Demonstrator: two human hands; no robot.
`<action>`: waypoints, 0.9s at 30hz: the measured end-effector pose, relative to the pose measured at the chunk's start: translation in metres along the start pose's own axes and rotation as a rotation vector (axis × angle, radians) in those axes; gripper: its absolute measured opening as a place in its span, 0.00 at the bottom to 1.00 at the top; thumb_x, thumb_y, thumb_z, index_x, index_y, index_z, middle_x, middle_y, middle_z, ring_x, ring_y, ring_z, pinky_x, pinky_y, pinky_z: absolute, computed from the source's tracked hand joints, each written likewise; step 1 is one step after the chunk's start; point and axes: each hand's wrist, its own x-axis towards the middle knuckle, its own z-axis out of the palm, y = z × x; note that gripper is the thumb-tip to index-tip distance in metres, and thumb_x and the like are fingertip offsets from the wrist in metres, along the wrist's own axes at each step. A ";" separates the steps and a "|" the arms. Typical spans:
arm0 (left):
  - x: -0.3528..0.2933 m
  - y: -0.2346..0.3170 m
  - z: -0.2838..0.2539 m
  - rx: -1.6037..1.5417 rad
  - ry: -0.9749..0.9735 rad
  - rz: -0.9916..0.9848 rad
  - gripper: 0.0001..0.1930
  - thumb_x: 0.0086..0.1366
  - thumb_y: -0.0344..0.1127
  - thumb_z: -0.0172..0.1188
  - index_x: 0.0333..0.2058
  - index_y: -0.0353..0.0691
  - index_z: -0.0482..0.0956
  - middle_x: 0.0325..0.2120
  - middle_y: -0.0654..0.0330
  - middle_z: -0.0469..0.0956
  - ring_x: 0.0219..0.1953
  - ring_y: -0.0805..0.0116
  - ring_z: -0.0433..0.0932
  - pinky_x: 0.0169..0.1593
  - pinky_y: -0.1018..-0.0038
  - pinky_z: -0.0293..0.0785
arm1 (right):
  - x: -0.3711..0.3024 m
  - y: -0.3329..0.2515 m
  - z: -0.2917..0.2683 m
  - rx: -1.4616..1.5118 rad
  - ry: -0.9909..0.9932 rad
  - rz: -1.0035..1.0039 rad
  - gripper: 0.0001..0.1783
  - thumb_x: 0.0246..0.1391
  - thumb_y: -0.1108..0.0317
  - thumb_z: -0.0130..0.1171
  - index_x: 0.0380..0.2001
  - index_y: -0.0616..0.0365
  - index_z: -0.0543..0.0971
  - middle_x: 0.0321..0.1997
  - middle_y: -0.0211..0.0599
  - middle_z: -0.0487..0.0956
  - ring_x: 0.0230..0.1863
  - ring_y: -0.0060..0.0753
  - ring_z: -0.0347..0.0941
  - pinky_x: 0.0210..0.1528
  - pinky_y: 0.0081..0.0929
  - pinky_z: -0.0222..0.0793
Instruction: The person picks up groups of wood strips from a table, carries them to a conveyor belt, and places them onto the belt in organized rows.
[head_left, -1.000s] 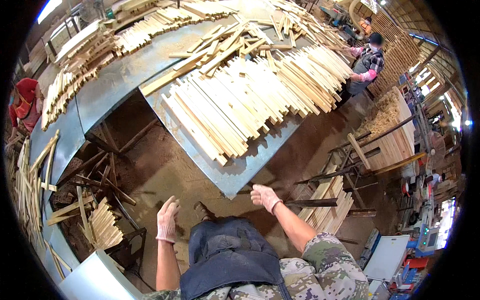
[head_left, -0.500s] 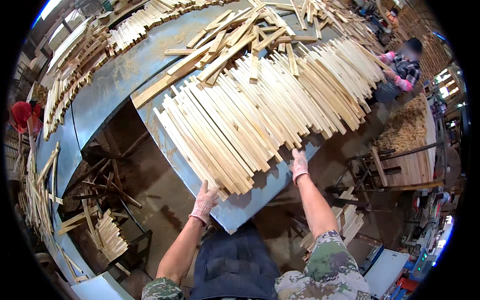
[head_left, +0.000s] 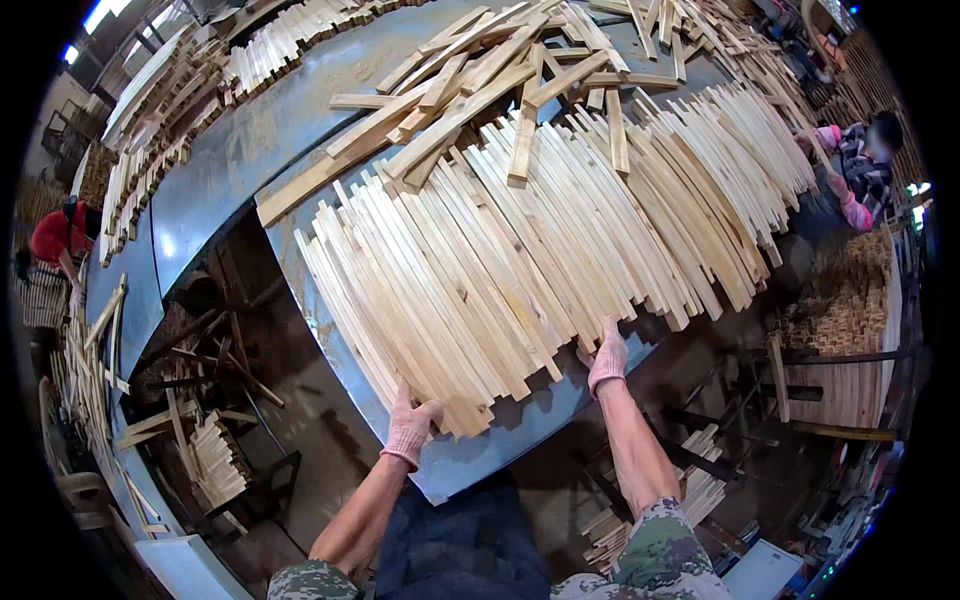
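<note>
A wide fan of pale wooden slats (head_left: pixel 520 250) lies on a blue-grey metal table (head_left: pixel 480 460). My left hand (head_left: pixel 410 425), in a pinkish knit glove, rests against the near ends of the slats at the left of the fan. My gloved right hand (head_left: pixel 608 358) touches the slat ends further right, fingers spread on the wood. Neither hand visibly grips a slat. My forearms come up from the lower edge, in camouflage sleeves.
Loose thicker slats (head_left: pixel 480 90) lie crosswise at the far end of the pile. A second table (head_left: pixel 200 200) holds more slats. A person in a plaid shirt (head_left: pixel 865 170) works at right, a person in red (head_left: pixel 60 235) at left. Offcuts (head_left: pixel 215 455) cover the floor.
Both hands rose from below the table's edge to the near ends of the slats. The view moved closer to the table.
</note>
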 end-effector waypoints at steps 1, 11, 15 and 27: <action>-0.001 0.003 -0.004 0.026 -0.007 0.001 0.40 0.60 0.26 0.65 0.72 0.41 0.63 0.45 0.50 0.83 0.42 0.61 0.83 0.41 0.65 0.83 | -0.005 -0.002 0.001 0.001 0.003 0.006 0.35 0.66 0.36 0.59 0.63 0.51 0.76 0.63 0.34 0.78 0.59 0.37 0.74 0.51 0.50 0.77; 0.028 0.037 -0.141 0.153 0.051 0.110 0.33 0.65 0.33 0.64 0.69 0.33 0.69 0.49 0.53 0.84 0.47 0.69 0.82 0.52 0.72 0.80 | -0.147 0.071 -0.001 -0.237 -0.259 0.083 0.25 0.73 0.44 0.52 0.48 0.58 0.79 0.38 0.36 0.81 0.30 0.33 0.80 0.29 0.36 0.81; 0.051 0.041 -0.151 0.314 0.156 0.103 0.28 0.66 0.38 0.63 0.62 0.30 0.77 0.48 0.54 0.85 0.49 0.68 0.82 0.53 0.71 0.79 | -0.081 0.099 -0.034 -1.533 -0.700 -0.922 0.25 0.74 0.48 0.47 0.45 0.60 0.80 0.37 0.52 0.84 0.40 0.55 0.82 0.45 0.47 0.79; 0.170 -0.012 -0.169 0.146 0.295 0.180 0.36 0.75 0.64 0.53 0.56 0.29 0.78 0.45 0.54 0.82 0.45 0.67 0.79 0.52 0.67 0.77 | -0.031 0.029 0.117 -0.742 -0.424 -1.082 0.31 0.67 0.71 0.59 0.71 0.64 0.68 0.66 0.58 0.76 0.65 0.49 0.77 0.65 0.37 0.73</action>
